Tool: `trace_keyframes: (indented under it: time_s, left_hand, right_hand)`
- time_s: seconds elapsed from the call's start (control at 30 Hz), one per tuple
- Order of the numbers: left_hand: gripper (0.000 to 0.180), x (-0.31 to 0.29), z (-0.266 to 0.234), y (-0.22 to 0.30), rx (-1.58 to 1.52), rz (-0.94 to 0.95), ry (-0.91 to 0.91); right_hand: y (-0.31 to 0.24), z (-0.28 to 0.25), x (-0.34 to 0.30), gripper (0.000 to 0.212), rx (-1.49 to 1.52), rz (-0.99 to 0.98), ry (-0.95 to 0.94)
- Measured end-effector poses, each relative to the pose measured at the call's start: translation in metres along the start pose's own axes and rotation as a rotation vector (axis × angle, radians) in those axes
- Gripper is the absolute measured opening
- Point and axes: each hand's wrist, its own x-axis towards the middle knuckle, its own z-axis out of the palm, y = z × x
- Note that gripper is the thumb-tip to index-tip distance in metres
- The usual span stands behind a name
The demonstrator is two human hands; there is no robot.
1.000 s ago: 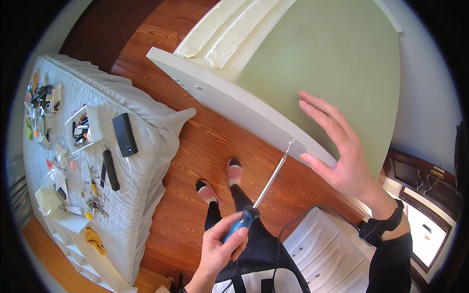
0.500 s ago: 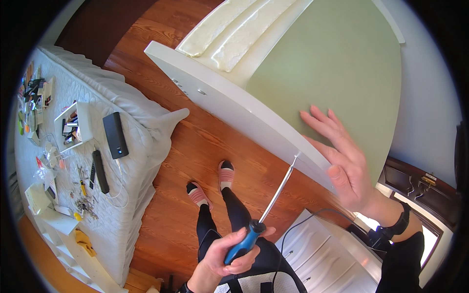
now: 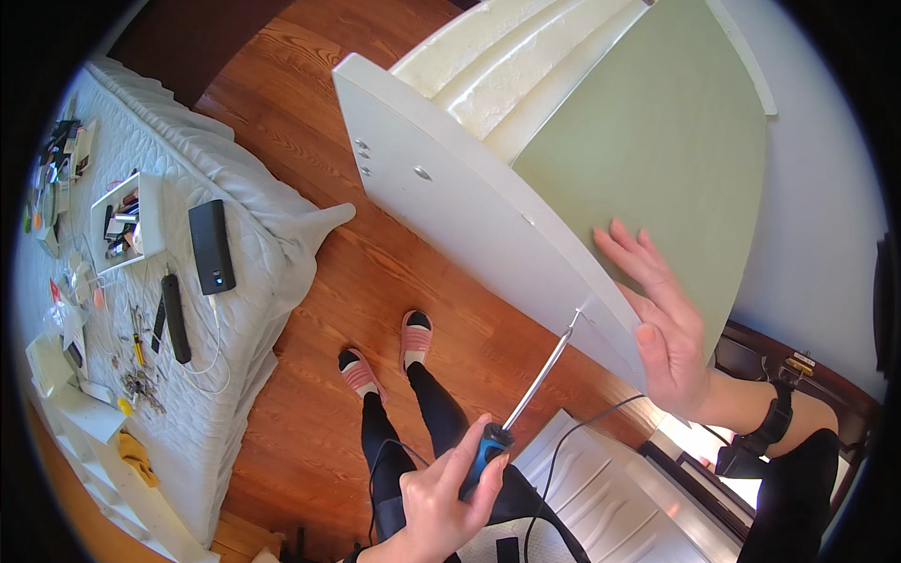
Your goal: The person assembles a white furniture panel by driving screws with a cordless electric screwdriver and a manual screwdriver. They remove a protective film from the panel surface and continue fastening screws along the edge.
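My left hand (image 3: 439, 502) is wrapped round the blue and black handle of a screwdriver (image 3: 540, 383). Its metal shaft slants up and right. The tip meets a small spot on the white side panel (image 3: 450, 202) of a large piece of furniture; whether a screw sits there is too small to tell. My right hand (image 3: 668, 333) lies spread against the light green board (image 3: 648, 141), holding nothing, with its thumb by the edge of the white panel. Several round metal fittings (image 3: 364, 155) show at the panel's far left end.
On the left, a bed with a white quilted cover (image 3: 253, 244) holds a white box of small items (image 3: 127, 220), a black power bank (image 3: 212, 246) and loose hardware (image 3: 141, 387). A white drawer cabinet (image 3: 601, 493) stands lower right. A black cable (image 3: 563, 439) crosses near my legs.
The white panel appears further right and shows more of its outer face. The screwdriver still meets the panel, and my right hand remains on the green board.
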Motion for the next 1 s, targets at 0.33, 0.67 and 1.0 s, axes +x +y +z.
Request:
trace_keyframes:
  time_s: [0.33,0.67,1.0]
  left_hand:
    - [0.051,0.014,-0.007,-0.014,-1.82,-0.895,-0.52]
    - [0.048,0.01,-0.005,0.005,-0.177,-0.064,-0.084]
    - [0.053,-0.002,0.0,-0.027,-2.281,-1.101,-0.652]
  right_hand:
    - [0.004,0.0,-0.001,0.048,-0.008,0.004,-0.013]
    - [0.001,0.001,0.0,0.047,-0.006,-0.009,-0.004]
    - [0.0,0.002,0.0,0.049,-0.006,0.013,-0.009]
